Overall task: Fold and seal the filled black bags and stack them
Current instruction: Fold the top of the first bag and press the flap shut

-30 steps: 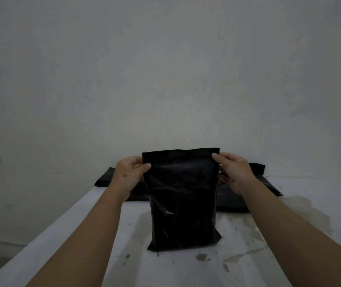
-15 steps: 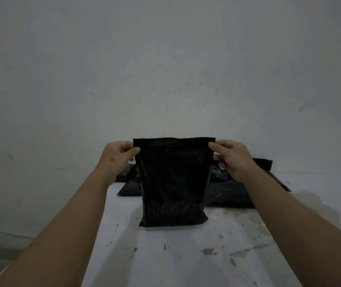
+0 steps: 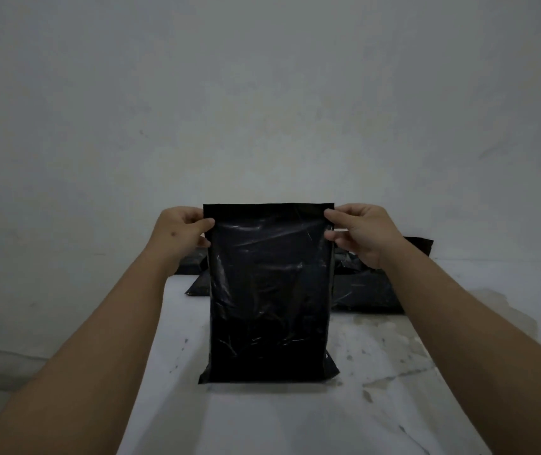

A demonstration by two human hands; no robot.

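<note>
One filled black bag (image 3: pixel 269 290) stood upright near the middle of the pale, stained worktop (image 3: pixel 377 372), its bottom edge resting on the surface and its flat top edge level and unfolded. Two hands held it by the upper corners. The left hand (image 3: pixel 179 229) had its grip pinched on the top left corner, thumb across the front of the plastic and the fingers hidden behind. The right hand (image 3: pixel 361 231) had its grip pinched likewise on the top right corner, thumb tip on the front face, another fingertip touching the bag's side edge just below. Both forearms reached in from the lower corners of the view.

Behind the held bag, against the grey wall (image 3: pixel 262 93), lay a low pile of other black bags (image 3: pixel 364 290). At least two could be made out, one showing on each side of the standing bag, but the exact count could not be told because the front bag and the hands covered most of the pile.
</note>
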